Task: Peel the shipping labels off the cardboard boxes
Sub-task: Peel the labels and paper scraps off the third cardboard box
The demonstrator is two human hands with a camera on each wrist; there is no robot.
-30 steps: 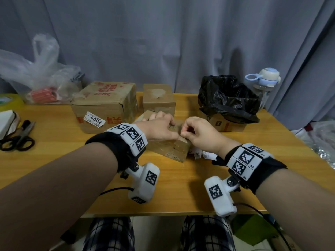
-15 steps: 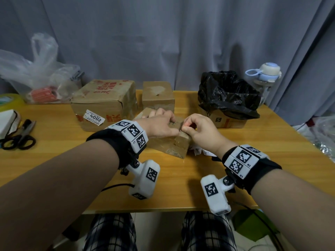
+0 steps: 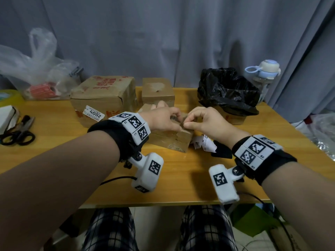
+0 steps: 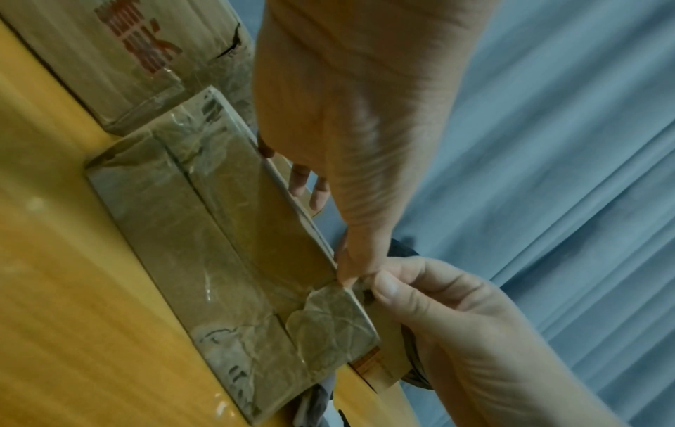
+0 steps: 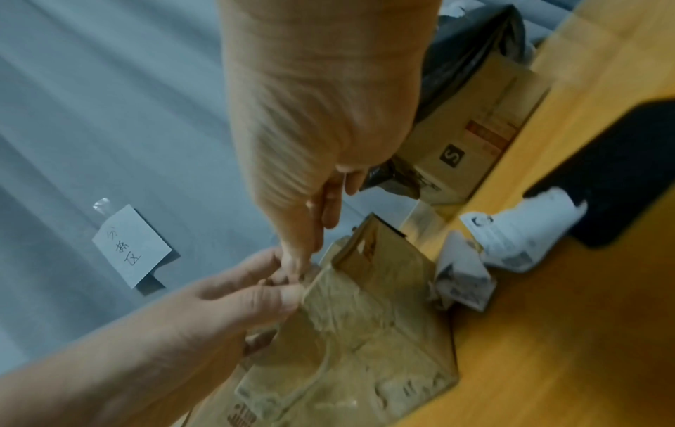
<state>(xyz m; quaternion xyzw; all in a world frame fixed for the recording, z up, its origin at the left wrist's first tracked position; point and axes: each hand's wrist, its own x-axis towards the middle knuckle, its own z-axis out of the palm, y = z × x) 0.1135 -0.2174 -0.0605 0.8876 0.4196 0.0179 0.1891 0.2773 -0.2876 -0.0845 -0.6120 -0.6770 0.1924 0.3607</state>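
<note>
A flat, tape-covered cardboard box (image 3: 170, 140) stands on its long edge at the middle of the wooden table (image 3: 54, 154). My left hand (image 3: 176, 120) grips its top edge, thumb on the near face and fingers behind, as the left wrist view shows on the box (image 4: 219, 245). My right hand (image 3: 186, 124) pinches a small scrap at the box's top right corner (image 5: 318, 277); label or tape, I cannot tell. A larger box (image 3: 103, 98) at back left carries a white "4002" label (image 3: 93, 114). A small box (image 3: 158, 91) stands behind.
Crumpled white labels (image 3: 204, 142) and a flat black object (image 3: 222, 151) lie right of the box. A black-bag-lined carton (image 3: 228, 95) and a water bottle (image 3: 262, 75) stand back right. Scissors (image 3: 18, 134), a tape roll (image 3: 9, 96) and a plastic bag (image 3: 36, 69) sit left.
Both hands stay at the box's top edge. The right hand's fingers have arched up slightly over the corner. The box has hardly moved.
</note>
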